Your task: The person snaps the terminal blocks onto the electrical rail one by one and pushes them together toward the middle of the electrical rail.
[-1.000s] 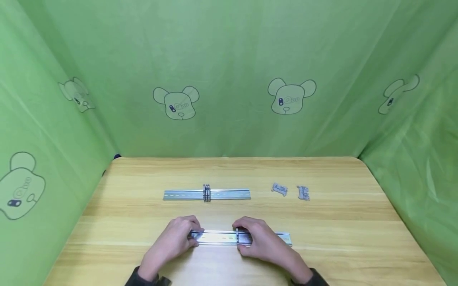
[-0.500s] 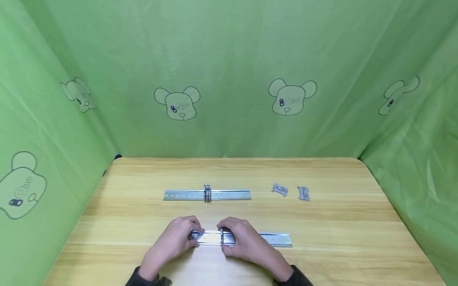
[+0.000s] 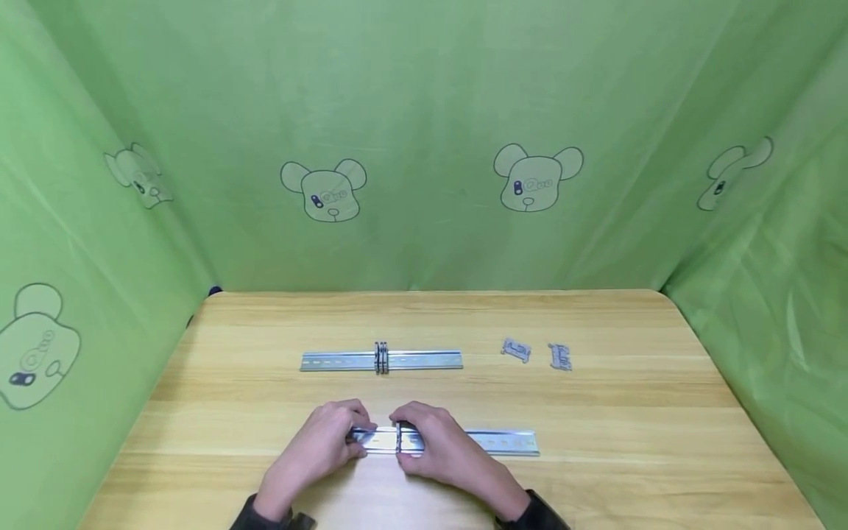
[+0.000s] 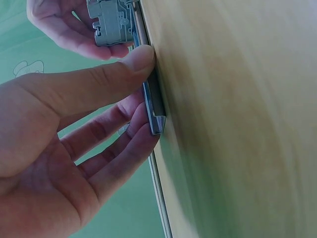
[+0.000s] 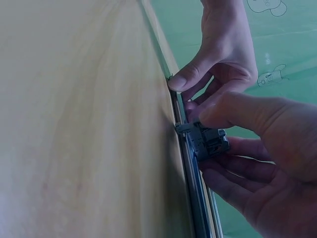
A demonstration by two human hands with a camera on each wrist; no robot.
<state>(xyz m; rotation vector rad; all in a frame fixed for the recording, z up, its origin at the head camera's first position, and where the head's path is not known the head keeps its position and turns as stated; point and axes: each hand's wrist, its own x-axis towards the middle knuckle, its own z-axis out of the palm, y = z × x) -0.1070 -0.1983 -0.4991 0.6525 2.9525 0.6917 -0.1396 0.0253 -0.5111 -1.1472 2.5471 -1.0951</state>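
A long metal rail (image 3: 490, 442) lies across the near part of the wooden table (image 3: 629, 442). My left hand (image 3: 323, 446) pinches the rail's left end (image 4: 154, 113) between thumb and fingers. My right hand (image 3: 433, 446) grips a small grey clip block (image 3: 399, 437) that sits on the rail, close to the left hand. The wrist views show the grey clip block (image 5: 207, 141) clamped on the rail between the right thumb and fingers (image 4: 74, 34).
A second metal rail (image 3: 380, 360) with a few dark clips (image 3: 381, 358) at its middle lies farther back. Two loose grey clip blocks (image 3: 517, 350) (image 3: 560, 356) lie at the back right. Green cloth walls (image 3: 424, 132) enclose the table on three sides.
My right hand has slid the grey clip block leftward along the near rail, toward my left hand. The left hand has stayed on the rail's end.
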